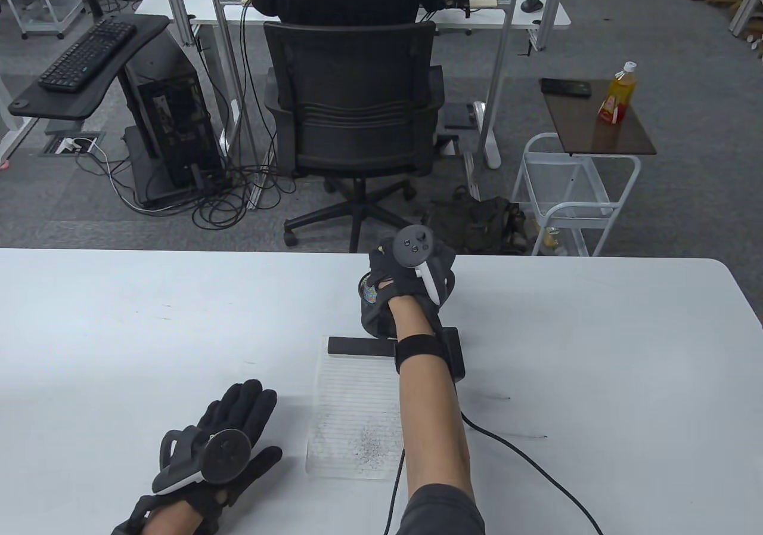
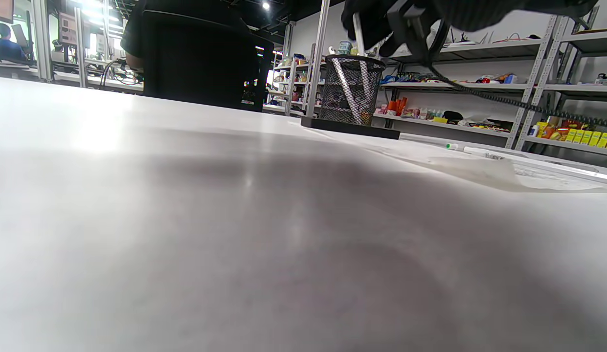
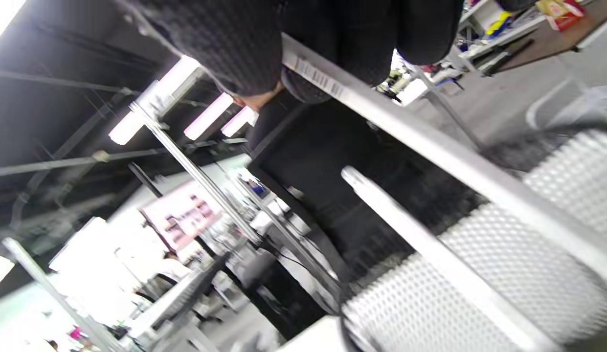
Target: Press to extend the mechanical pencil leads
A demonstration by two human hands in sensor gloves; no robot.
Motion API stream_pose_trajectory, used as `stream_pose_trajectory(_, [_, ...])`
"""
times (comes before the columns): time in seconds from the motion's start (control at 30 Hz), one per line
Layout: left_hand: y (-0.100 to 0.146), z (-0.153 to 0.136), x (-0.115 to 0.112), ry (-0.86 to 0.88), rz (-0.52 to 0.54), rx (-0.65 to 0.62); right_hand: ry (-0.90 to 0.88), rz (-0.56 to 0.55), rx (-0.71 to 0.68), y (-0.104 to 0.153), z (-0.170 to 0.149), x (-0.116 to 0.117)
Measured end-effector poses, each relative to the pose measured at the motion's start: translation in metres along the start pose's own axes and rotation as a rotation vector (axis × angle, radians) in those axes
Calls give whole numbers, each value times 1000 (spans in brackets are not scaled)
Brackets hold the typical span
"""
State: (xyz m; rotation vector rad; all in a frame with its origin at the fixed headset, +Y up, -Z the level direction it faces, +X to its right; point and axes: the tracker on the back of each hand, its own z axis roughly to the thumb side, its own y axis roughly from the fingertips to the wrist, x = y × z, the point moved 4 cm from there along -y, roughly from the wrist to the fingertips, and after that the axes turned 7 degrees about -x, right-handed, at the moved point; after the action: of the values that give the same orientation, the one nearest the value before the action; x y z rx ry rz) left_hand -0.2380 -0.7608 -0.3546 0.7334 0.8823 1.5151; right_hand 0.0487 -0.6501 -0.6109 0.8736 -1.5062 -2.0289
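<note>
Table view: white bench [image 1: 596, 350]; left hand [image 1: 220, 445] flat, fingers spread, holding nothing; right hand [image 1: 405, 284] reaching past the lined paper [image 1: 351, 416]; office chair [image 1: 351, 105] beyond on grey carpet.

Left wrist view: mesh pen holder [image 2: 351, 90] with pencils, directly under the right fingers; storage shelves [image 2: 479, 83] behind.

Right wrist view: fingers [image 3: 225, 44] pinching a white mechanical pencil [image 3: 430, 146] above the mesh holder.

White table [image 1: 179, 320] in foreground; grey carpet [image 1: 685, 52] beyond. Black office chair [image 1: 351, 111] at a white desk [image 1: 536, 16]; keyboard [image 1: 86, 55] on a black stand; computer tower [image 1: 173, 123]; white wire cart [image 1: 572, 201]. Metal shelves [image 2: 479, 88] line the wall; ceiling strip lights [image 3: 205, 117].
</note>
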Motion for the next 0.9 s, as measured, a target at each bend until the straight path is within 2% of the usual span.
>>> stream_pose_trajectory(0.03, [0,0,0,0,2,-1,-50,-50,-40,5,11,-17])
stream_pose_trajectory(0.17, [1,-2,2,-4,7,2,-173,-167,-194,30,39,-56])
stream_pose_trajectory(0.23, [1,-3,2,-4,7,4,-255,-168,-261,45,49,-71])
stream_pose_trajectory(0.33, [1,-1,2,-4,10,-2,-440,-111,-290,76,54,-82])
stream_pose_trajectory(0.43, [1,0,3,3,15,-7,-656,-26,-262,113,44,-83])
stream_pose_trajectory(0.53, [1,0,2,3,13,-9,-801,-52,-207,148,21,-81])
stream_pose_trajectory(0.63, [2,0,4,11,41,-15,-852,-88,-159,175,-8,-71])
stream_pose_trajectory(0.73, [2,0,3,20,36,-14,-867,-79,-119,191,-30,-57])
stream_pose_trajectory(0.9, [1,2,2,13,31,-18,-1006,-90,-96,198,-52,-45])
